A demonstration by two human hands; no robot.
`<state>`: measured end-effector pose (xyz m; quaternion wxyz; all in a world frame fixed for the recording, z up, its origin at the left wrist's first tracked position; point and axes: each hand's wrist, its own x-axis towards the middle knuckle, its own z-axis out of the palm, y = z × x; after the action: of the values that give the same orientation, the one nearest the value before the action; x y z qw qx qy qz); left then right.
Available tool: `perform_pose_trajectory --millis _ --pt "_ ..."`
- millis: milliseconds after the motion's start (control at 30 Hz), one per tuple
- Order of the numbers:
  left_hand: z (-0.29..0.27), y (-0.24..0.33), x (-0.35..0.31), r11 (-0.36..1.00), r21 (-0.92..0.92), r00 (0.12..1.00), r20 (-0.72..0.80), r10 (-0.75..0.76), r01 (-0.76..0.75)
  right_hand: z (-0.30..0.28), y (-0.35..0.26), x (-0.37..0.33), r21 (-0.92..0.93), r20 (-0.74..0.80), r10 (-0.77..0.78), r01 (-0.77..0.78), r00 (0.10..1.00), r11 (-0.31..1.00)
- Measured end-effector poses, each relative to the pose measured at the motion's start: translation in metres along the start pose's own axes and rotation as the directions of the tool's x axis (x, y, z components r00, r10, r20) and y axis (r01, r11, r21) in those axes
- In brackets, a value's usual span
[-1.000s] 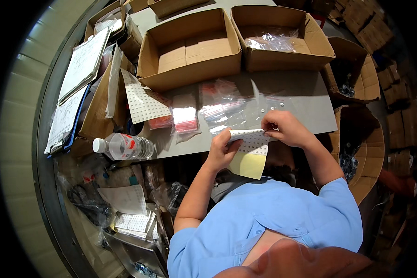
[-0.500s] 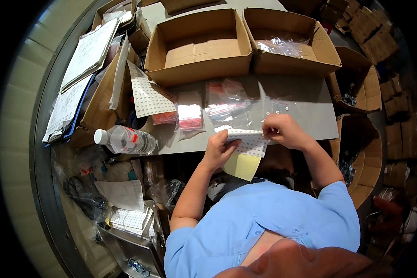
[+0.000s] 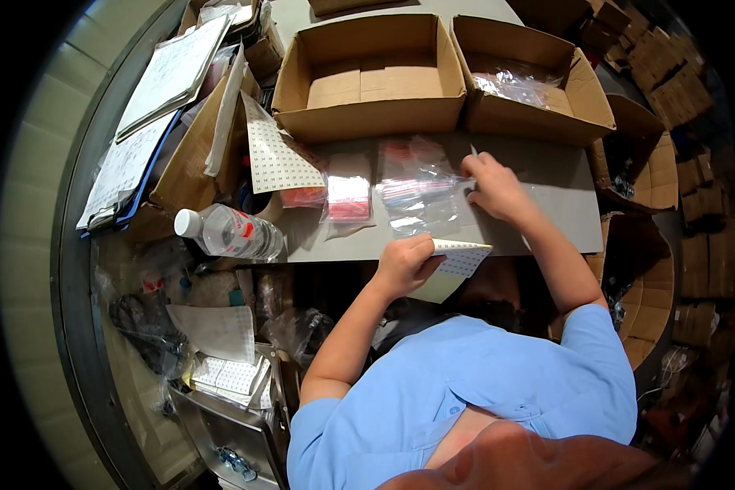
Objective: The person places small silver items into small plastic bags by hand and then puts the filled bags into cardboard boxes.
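Note:
My left hand (image 3: 406,266) is closed on a folded sheet of small printed stickers (image 3: 464,257) just in front of the table's near edge. The sheet is white on one side, and its pale yellow edge shows along the fold. Over the tabletop, my right hand (image 3: 496,189) has bent fingers, with the thumb and index finger apart. Its fingertips reach down near a thin white edge (image 3: 473,150), and the hand covers what lies beneath. Left of it lie clear zip bags (image 3: 416,192) and a stack of red-and-white zip bags (image 3: 350,192).
Two open cardboard boxes, one on the left (image 3: 367,114) and one on the right (image 3: 539,118), stand at the back. A water bottle (image 3: 235,232) leans at the left near edge. Beside it hangs another sticker sheet (image 3: 276,155). Clipboards (image 3: 159,90) rise at far left. More cartons (image 3: 641,155) stand right.
My right hand has left the sticker sheet and moved away from me onto the tabletop. The sheet, still in my left hand, is turned and folded more closely. The view has shifted slightly.

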<state>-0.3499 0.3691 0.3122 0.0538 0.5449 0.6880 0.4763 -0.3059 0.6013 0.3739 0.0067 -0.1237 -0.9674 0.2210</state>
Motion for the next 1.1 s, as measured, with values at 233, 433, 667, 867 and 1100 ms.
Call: perform_pose_trajectory --millis 233,433,667,867,1100 --pt "0.001 0.001 0.005 0.998 0.038 0.998 0.031 0.045 -0.047 0.011 -0.021 0.004 0.338 0.248 -0.204 0.113 0.947 0.934" --pt "0.003 -0.001 0.003 0.998 0.046 0.998 0.02 0.053 -0.054 0.028 -0.004 0.004 0.1 0.001 -0.07 0.07 0.998 0.993" --pt "0.0 0.004 0.005 0.998 0.058 0.999 0.039 0.035 -0.038 0.004 0.019 -0.005 -0.011 -0.101 -0.031 0.03 0.994 0.999" --pt "0.0 0.002 0.005 0.998 0.059 0.998 0.05 0.025 -0.028 0.03 -0.013 0.004 0.051 0.094 -0.205 0.201 0.974 0.978" --pt "0.002 0.002 0.003 1.0 0.004 0.998 0.068 -0.007 0.007 0.01 0.006 -0.021 -0.091 -0.234 0.05 -0.074 0.971 0.993"
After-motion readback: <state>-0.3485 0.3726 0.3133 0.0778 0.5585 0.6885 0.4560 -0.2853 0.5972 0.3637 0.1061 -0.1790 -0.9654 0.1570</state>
